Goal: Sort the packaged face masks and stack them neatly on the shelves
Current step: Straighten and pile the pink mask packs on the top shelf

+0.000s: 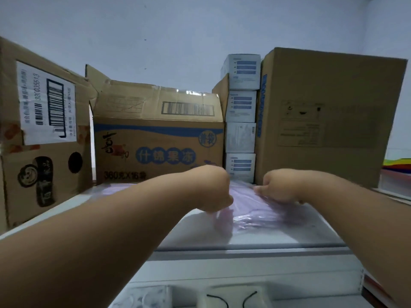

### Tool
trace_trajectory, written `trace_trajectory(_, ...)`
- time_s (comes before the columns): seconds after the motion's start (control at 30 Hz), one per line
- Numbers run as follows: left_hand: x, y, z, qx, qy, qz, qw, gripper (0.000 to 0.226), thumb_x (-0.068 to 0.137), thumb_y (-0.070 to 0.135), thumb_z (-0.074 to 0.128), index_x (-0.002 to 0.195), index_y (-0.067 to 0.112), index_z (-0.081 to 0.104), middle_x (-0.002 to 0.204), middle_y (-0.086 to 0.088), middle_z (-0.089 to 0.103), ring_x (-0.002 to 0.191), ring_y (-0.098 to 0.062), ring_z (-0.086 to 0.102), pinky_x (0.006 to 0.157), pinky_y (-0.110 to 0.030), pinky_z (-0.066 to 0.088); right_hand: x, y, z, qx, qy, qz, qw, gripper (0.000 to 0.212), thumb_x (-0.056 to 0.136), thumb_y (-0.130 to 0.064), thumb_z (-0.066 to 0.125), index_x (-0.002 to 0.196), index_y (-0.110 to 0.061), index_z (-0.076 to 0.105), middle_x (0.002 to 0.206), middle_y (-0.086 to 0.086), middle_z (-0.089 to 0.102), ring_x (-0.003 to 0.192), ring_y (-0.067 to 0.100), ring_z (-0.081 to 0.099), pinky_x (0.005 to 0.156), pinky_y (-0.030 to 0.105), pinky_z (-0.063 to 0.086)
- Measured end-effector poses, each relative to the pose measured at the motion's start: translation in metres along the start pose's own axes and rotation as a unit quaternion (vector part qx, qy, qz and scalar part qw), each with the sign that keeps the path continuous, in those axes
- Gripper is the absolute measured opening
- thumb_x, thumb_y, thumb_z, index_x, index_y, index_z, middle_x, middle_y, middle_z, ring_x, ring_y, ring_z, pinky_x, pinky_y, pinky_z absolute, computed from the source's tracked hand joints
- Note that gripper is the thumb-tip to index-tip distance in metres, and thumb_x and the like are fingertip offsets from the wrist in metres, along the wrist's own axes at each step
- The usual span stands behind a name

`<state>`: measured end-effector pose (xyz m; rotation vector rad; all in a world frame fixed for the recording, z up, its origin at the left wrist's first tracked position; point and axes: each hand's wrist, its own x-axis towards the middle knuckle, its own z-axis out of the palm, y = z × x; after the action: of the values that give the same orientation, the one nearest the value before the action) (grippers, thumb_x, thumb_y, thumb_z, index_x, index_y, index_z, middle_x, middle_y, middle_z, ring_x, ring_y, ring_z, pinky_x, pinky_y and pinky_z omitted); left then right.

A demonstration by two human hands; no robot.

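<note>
Pink mask pack (262,210) lies flat on shelf (244,245), long axis L–R; both hands (left hand (213,192), right hand (280,187)) pinch its ends.

White top shelf (255,241) loaded: pink mask packs (262,210) laid flat at middle, three cardboard boxes (155,138) lined along back, stack of small white boxes (241,121) squeezed between middle and right cartons.

left hand (214,192): grips pink mask pack (255,210) on the shelf (278,243)
right hand (278,187): pinches the pack's far edge
</note>
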<state>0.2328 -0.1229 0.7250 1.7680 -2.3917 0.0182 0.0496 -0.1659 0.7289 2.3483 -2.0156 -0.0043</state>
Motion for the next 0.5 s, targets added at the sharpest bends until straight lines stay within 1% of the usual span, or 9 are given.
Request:
trace_trajectory(0.07,0.011,0.013,0.006,0.000,-0.013,-0.040,0.999,0.031,0.098,0.033,0.054,0.085,0.010,0.071,0.078,-0.007,0.070,0.068,-0.021,0.062,0.056,-0.028,0.046,0.000,0.008,0.008,0.017,-0.009,-0.007,1.000,0.048,0.101,-0.053,0.038,0.108,-0.014,0.066,0.097,0.003,0.062,0.084,0.019,0.057,0.064,0.027,0.039)
trace_trajectory(0.1,0.017,0.018,0.009,-0.018,-0.008,-0.061,0.998,0.033,0.098,0.034,0.053,0.086,0.010,0.071,0.074,-0.006,0.068,0.064,-0.020,0.059,0.056,-0.026,0.044,0.000,0.010,0.010,0.029,-0.005,-0.016,0.999,0.047,0.102,-0.051,0.038,0.106,-0.013,0.065,0.100,0.005,0.063,0.088,0.021,0.058,0.069,0.029,0.040)
trace_trajectory(0.17,0.026,0.024,0.012,-0.077,0.000,-0.108,0.991,0.034,0.098,0.034,0.053,0.090,0.007,0.071,0.072,-0.008,0.067,0.061,-0.022,0.059,0.060,-0.028,0.047,0.000,0.012,0.010,0.064,0.009,-0.039,0.997,0.044,0.102,-0.048,0.041,0.101,-0.012,0.066,0.099,0.006,0.065,0.088,0.022,0.059,0.072,0.031,0.043)
trace_trajectory(0.23,0.032,0.027,0.014,-0.128,0.017,-0.142,0.981,0.031,0.096,0.031,0.056,0.090,0.004,0.071,0.070,-0.008,0.067,0.061,-0.022,0.060,0.062,-0.030,0.049,0.001,0.015,0.009,0.128,0.025,-0.059,0.990,0.039,0.098,-0.046,0.052,0.098,-0.011,0.069,0.098,0.008,0.069,0.088,0.022,0.063,0.074,0.033,0.049)
trace_trajectory(0.3,0.032,0.029,0.014,-0.172,0.059,-0.163,0.970,0.026,0.091,0.028,0.063,0.096,0.003,0.071,0.071,-0.007,0.067,0.063,-0.022,0.064,0.062,-0.031,0.052,0.001,0.018,0.010,0.222,0.039,-0.074,0.971,0.029,0.091,-0.042,0.066,0.095,-0.014,0.072,0.095,0.008,0.072,0.079,0.020,0.064,0.069,0.031,0.051)
trace_trajectory(0.37,0.031,0.030,0.016,-0.228,0.105,-0.186,0.950,0.022,0.087,0.022,0.071,0.103,0.008,0.065,0.083,-0.006,0.067,0.078,-0.023,0.069,0.071,-0.035,0.058,0.001,0.021,0.012,0.292,0.047,-0.089,0.951,0.026,0.085,-0.038,0.075,0.097,-0.016,0.070,0.095,0.007,0.072,0.077,0.018,0.064,0.069,0.031,0.053)
trace_trajectory(0.4,0.030,0.029,0.017,-0.266,0.129,-0.202,0.934,0.027,0.086,0.019,0.074,0.108,0.013,0.061,0.089,-0.005,0.065,0.085,-0.022,0.068,0.076,-0.036,0.058,0.002,0.022,0.015,0.322,0.052,-0.092,0.941,0.029,0.082,-0.036,0.078,0.101,-0.016,0.068,0.097,0.005,0.069,0.082,0.018,0.065,0.074,0.033,0.055)
trace_trajectory(0.43,0.029,0.029,0.019,-0.299,0.148,-0.221,0.916,0.040,0.084,0.016,0.077,0.118,0.014,0.057,0.094,-0.004,0.062,0.088,-0.022,0.065,0.077,-0.035,0.058,0.002,0.023,0.018,0.350,0.058,-0.093,0.930,0.033,0.080,-0.033,0.081,0.106,-0.017,0.065,0.099,0.002,0.067,0.088,0.019,0.065,0.079,0.036,0.057)
trace_trajectory(0.5,0.028,0.028,0.023,-0.344,0.181,-0.239,0.890,0.063,0.079,0.013,0.079,0.134,0.016,0.049,0.102,-0.003,0.058,0.091,-0.019,0.062,0.075,-0.033,0.056,0.003,0.025,0.023,0.393,0.074,-0.096,0.912,0.039,0.078,-0.026,0.083,0.110,-0.019,0.062,0.103,0.000,0.063,0.090,0.018,0.065,0.080,0.036,0.057)
